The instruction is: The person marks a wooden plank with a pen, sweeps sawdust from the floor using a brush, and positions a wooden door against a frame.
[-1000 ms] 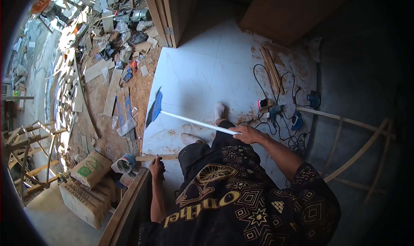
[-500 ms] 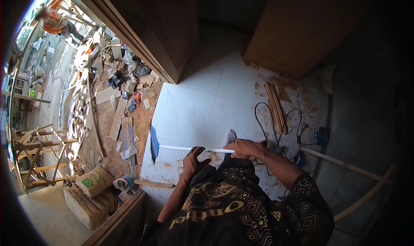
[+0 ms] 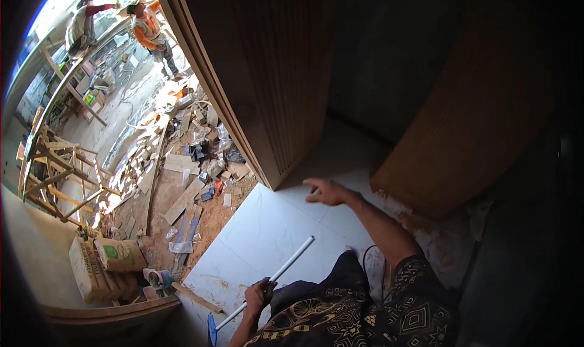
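My left hand [image 3: 258, 295] is closed around the white handle of a broom [image 3: 292, 263], low in the picture. The handle slants up to the right across the pale floor tiles, and its blue head [image 3: 212, 330] points down to the left. My right hand [image 3: 327, 192] is stretched forward, empty, with the fingers apart. It is nearest to the bottom corner of a ribbed wooden door [image 3: 283, 97]; a gap seems to lie between them.
A second wooden panel [image 3: 444, 116] stands at the right. Beyond the doorway lie rubble and wood scraps [image 3: 182, 164], stacked paper sacks [image 3: 121, 256] and a wooden trestle [image 3: 64, 170]. A wood strip [image 3: 201, 297] lies at the threshold. Two people [image 3: 149, 31] are farther off.
My right hand has let go of the broom and reached forward toward the door. In my left hand the broom has swung, its head now nearer me. The view has turned left.
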